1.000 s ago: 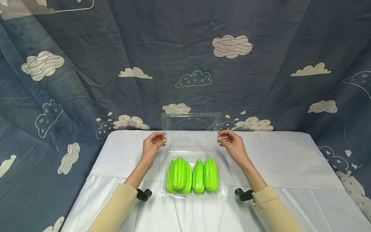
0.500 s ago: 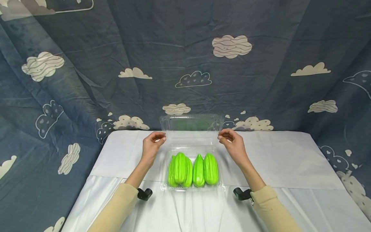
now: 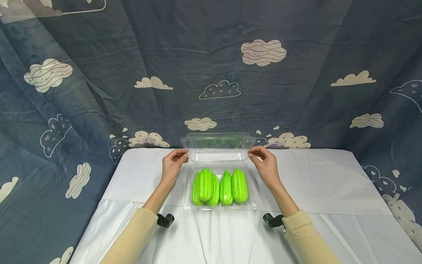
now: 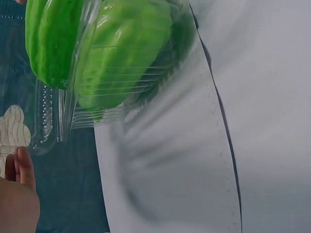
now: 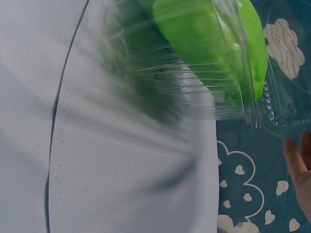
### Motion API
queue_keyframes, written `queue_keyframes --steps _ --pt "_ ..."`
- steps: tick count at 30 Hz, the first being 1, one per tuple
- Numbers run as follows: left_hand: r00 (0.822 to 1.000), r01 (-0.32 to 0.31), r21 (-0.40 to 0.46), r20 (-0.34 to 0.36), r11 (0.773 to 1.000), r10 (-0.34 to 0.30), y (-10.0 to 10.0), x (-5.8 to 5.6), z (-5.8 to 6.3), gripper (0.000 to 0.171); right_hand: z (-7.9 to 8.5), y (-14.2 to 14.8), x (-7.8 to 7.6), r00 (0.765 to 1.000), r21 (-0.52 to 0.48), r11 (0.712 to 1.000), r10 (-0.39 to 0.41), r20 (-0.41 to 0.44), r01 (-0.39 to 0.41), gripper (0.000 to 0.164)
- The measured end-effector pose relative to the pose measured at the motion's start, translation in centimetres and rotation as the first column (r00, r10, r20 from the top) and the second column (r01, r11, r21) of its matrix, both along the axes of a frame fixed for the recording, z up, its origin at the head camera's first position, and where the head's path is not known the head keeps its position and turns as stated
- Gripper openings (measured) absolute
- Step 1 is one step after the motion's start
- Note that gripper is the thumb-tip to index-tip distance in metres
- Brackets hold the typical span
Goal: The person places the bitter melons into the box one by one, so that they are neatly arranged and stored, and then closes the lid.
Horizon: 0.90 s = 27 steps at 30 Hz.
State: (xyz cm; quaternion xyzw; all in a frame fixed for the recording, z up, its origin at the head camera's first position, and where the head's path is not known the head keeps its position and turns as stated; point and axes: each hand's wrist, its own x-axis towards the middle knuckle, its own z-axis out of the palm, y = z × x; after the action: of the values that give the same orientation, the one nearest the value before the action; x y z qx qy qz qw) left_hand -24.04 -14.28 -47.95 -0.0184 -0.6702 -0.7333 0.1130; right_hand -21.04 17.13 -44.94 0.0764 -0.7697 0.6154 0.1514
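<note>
A clear plastic clamshell box (image 3: 219,207) stands in the middle of the white table with several bright green, ridged, elongated fruits (image 3: 240,186) lying side by side in its base. Its hinged lid (image 3: 218,147) is raised at the far side and leans toward the base. At the lid's left edge, my left hand (image 3: 172,167) pinches the rim between thumb and fingers. My right hand (image 3: 265,165) does the same at the right edge. Both wrist views show the fingertips (image 4: 23,158) at the lid's rim, with the fruits (image 5: 204,34) seen through the ribbed base wall.
White cloth (image 3: 316,183) covers the table. Behind it hangs a dark blue curtain (image 3: 184,102) with cloud prints, close to the lid. Black wrist-worn camera mounts (image 3: 166,220) stick out inward from both wrists above the table.
The box base with its fruits has shifted away from me. The lid has tilted further forward, its top edge lower. Both hands have stayed nearly in place, still pinching the lid.
</note>
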Motion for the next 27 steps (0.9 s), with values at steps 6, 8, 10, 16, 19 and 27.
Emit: queue_keyframes --steps 6,8,10,16,19,27 --pt "0.999 0.039 0.035 0.018 0.999 -0.04 0.0 0.3 0.4 0.029 0.2 0.0 0.3 0.999 -0.002 0.999 -0.034 0.016 0.034 0.017" --pt "0.998 0.053 0.057 0.023 0.997 -0.055 0.0 0.5 0.6 0.038 0.4 0.0 0.4 0.999 0.006 0.999 -0.039 0.025 0.038 0.017" --pt "0.997 0.058 0.09 0.039 0.994 -0.061 0.2 0.8 0.9 0.046 0.5 0.1 0.6 0.999 -0.005 1.0 -0.029 0.045 0.029 0.019" --pt "0.987 -0.006 0.151 0.162 0.988 -0.019 0.7 1.8 2.2 0.06 0.6 0.0 0.8 0.993 -0.136 0.991 0.025 0.111 -0.009 0.032" --pt "0.976 -0.04 0.152 0.217 0.988 0.006 1.0 2.2 2.8 0.063 0.5 0.1 0.8 0.99 -0.171 0.985 0.03 0.14 -0.006 0.041" --pt "0.961 -0.064 0.222 0.275 0.973 0.001 1.1 3.1 3.4 0.066 -1.1 0.8 0.6 0.985 -0.187 0.982 0.045 0.166 -0.013 0.057"
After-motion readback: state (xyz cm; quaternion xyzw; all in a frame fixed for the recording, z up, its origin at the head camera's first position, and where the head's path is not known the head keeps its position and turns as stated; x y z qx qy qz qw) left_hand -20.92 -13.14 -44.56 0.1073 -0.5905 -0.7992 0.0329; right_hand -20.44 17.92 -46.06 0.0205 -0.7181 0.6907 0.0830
